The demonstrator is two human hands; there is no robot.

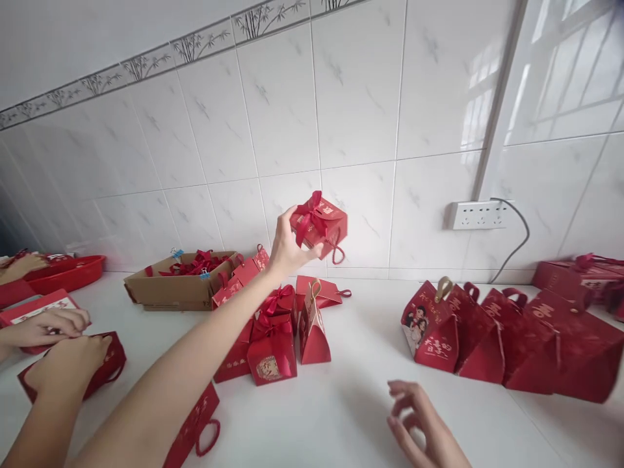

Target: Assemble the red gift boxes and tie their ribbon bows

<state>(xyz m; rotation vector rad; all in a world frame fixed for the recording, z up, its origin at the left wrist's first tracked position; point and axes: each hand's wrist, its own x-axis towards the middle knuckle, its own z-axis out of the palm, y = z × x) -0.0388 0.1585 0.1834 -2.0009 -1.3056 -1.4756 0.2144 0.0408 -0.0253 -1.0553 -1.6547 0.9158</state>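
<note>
My left hand (287, 250) holds up a red gift box (332, 224) above the table, with the thumb below and fingers behind. A red ribbon bow and a looped cord handle show on this box. Below it stand square red boxes with bows (273, 354) and a triangular red box (314, 335). My right hand (419, 419) hovers low over the white table (351, 403), fingers apart and loosely curled, holding nothing. To its upper right is a row of triangular red boxes with loop handles (480, 341).
A co-worker's hands (73, 357) handle a red box (114, 354) at the left. Behind are a cardboard tray of red ribbons (170, 296) and a red basin (73, 276). A power strip (480, 215) with a cable is on the tiled wall. More red boxes (565, 276) stand far right.
</note>
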